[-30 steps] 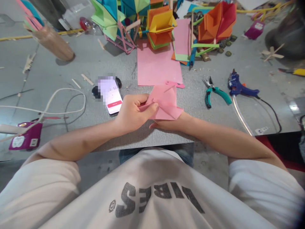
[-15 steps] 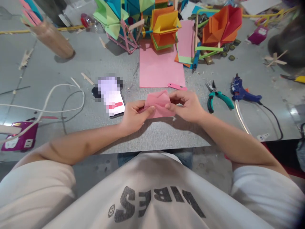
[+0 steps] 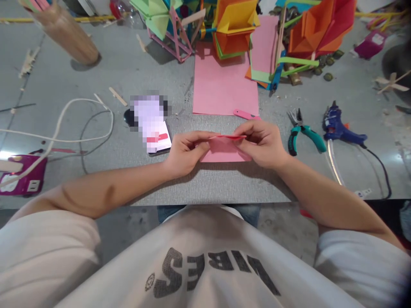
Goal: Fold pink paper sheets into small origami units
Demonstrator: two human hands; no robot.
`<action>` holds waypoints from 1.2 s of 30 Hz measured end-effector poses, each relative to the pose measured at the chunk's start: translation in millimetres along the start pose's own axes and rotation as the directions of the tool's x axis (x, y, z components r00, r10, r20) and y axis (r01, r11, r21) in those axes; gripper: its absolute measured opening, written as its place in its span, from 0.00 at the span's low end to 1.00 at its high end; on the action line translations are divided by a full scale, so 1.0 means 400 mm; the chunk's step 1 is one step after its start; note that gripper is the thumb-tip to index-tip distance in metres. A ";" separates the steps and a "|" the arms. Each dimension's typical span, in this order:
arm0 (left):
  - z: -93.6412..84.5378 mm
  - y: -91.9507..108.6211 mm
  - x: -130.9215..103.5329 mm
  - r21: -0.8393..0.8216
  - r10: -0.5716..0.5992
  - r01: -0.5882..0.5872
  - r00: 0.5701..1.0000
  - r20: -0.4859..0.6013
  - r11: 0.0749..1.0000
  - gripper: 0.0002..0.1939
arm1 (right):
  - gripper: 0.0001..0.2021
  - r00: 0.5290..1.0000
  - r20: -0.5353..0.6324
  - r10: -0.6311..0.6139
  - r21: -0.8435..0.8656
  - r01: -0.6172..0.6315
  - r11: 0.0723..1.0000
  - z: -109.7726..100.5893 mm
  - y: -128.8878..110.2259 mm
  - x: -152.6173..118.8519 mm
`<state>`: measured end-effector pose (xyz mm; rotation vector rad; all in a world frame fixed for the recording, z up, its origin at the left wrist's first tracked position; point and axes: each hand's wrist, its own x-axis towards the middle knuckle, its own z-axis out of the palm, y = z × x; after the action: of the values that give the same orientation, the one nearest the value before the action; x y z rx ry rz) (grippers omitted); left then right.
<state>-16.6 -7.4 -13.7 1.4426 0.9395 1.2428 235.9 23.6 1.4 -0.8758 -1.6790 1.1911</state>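
Between my two hands is a folded piece of pink paper [image 3: 226, 149], held just above the table near its front edge. My left hand [image 3: 188, 152] pinches its left end between thumb and fingers. At the right end, my right hand [image 3: 261, 143] grips it the same way, with the fingertips partly behind the paper. The upper edge shows a darker pink fold, slightly parted toward the right. Beyond the hands lie a flat pink sheet [image 3: 224, 92] and a pink cutter [image 3: 246, 114].
A phone [image 3: 160, 143] lies left of my hands. Green-handled pliers [image 3: 306, 134] and a blue glue gun [image 3: 340, 124] are on the right. Folded-paper models in yellow [image 3: 236, 17] and orange [image 3: 308, 36] stand behind. A wooden cup [image 3: 69, 36] and white cable [image 3: 61, 115] occupy the left.
The pink paper's upper flap has been brought down, leaving a straight, lower strip with its top edge folded. Both hands still hold its ends. The view has shifted slightly.
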 end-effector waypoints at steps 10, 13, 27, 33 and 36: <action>0.000 -0.004 -0.004 -0.062 0.025 -0.028 0.998 -0.057 0.998 0.09 | 0.21 0.982 0.129 -0.135 -0.019 0.138 0.990 -0.024 -0.026 0.004; -0.005 0.008 -0.012 -0.023 0.083 -0.083 0.996 0.009 0.996 0.07 | 0.20 0.933 0.214 -0.289 -0.184 0.329 0.926 -0.035 -0.027 0.003; -0.014 0.020 -0.022 0.443 0.148 -0.224 0.968 0.202 0.868 0.15 | 0.18 0.697 0.467 -0.545 -0.382 0.715 0.586 -0.043 -0.020 0.007; -0.020 0.016 -0.026 0.547 0.326 -0.446 0.894 0.307 0.708 0.16 | 0.05 0.926 0.208 -0.315 -0.411 0.375 0.831 0.004 -0.049 -0.026; -0.017 0.008 -0.030 0.542 0.397 -0.502 0.865 0.307 0.674 0.15 | 0.08 0.941 0.223 -0.253 -0.417 0.327 0.848 0.025 -0.052 -0.029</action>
<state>-25.6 -18.3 -13.2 2.3814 0.9399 1.1820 229.9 4.0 16.7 -0.7684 -2.1825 0.6860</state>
